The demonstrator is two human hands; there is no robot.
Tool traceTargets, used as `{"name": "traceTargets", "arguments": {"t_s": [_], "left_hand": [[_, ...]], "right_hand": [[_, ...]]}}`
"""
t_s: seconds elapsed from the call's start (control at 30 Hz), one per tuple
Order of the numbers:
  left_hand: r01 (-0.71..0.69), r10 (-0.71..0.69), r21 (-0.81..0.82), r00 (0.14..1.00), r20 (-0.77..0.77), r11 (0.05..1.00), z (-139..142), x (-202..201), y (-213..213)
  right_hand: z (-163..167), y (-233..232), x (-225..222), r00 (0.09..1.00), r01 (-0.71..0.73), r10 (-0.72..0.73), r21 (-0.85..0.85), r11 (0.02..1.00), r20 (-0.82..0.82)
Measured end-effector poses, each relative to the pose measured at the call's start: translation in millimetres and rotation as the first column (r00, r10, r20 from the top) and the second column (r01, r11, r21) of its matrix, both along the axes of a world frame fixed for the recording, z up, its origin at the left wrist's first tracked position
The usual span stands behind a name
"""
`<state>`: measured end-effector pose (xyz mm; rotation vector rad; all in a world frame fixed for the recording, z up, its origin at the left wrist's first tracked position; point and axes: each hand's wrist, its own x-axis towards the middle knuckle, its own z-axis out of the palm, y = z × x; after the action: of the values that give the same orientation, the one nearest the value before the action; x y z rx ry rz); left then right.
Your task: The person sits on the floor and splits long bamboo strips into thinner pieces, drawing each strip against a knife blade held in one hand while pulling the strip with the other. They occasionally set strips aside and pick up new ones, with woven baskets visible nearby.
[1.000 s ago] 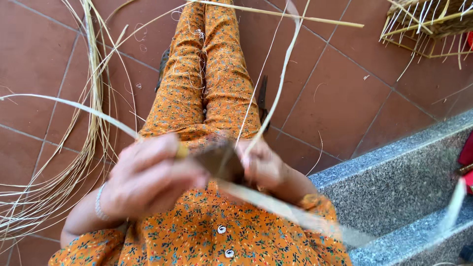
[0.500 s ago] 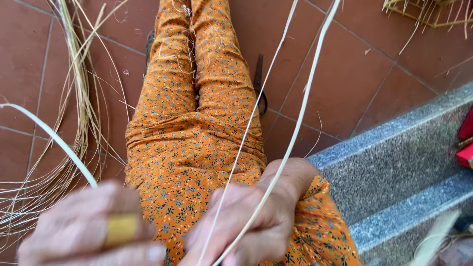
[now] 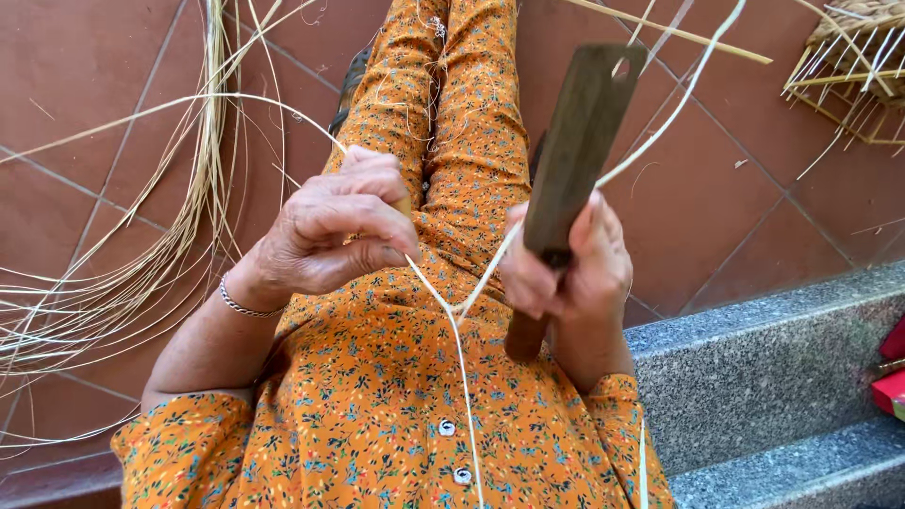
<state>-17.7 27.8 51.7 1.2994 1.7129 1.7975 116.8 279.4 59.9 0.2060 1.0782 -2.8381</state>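
While the left hand (image 3: 330, 231) pinches a split strip (image 3: 459, 325), right hand's (image 3: 566, 273) grip hides the knife (image 3: 577, 141) handle.

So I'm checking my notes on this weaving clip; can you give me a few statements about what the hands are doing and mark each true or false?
1. The right hand grips a dark flat blade pointing upward. True.
2. The left hand lies flat on the floor. False: it is raised over the lap, pinching a pale strip.
3. A loose bundle of thin strips lies on the red tiles. True.
4. The left wrist is bare. False: it wears a thin silver bracelet.
5. The person wears plain blue clothing. False: an orange flowered garment.
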Motion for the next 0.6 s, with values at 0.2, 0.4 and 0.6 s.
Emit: {"name": "traceTargets", "arguments": {"t_s": [0.2, 0.4, 0.6], "left_hand": [[0.048, -0.047, 0.025, 0.999, -0.014, 0.999, -13.4, 2.7, 5.3], [-0.037, 0.041, -0.089, 0.998, 0.042, 0.995, -31.4, 1.5, 4.9], [-0.051, 0.060, -0.085, 0.993, 0.104, 0.995, -67.4, -10.5, -1.2]], "right_hand": [[-38.0, 15.9, -35.1, 0.996, -0.014, 0.019, -0.059, 0.998, 0.085], [-62.9, 19.0, -37.3, 0.991, -0.043, 0.052, -0.073, 0.996, 0.126], [-86.9, 44.0, -44.1, 0.991, -0.041, 0.050, -0.069, 0.997, 0.125]]}}
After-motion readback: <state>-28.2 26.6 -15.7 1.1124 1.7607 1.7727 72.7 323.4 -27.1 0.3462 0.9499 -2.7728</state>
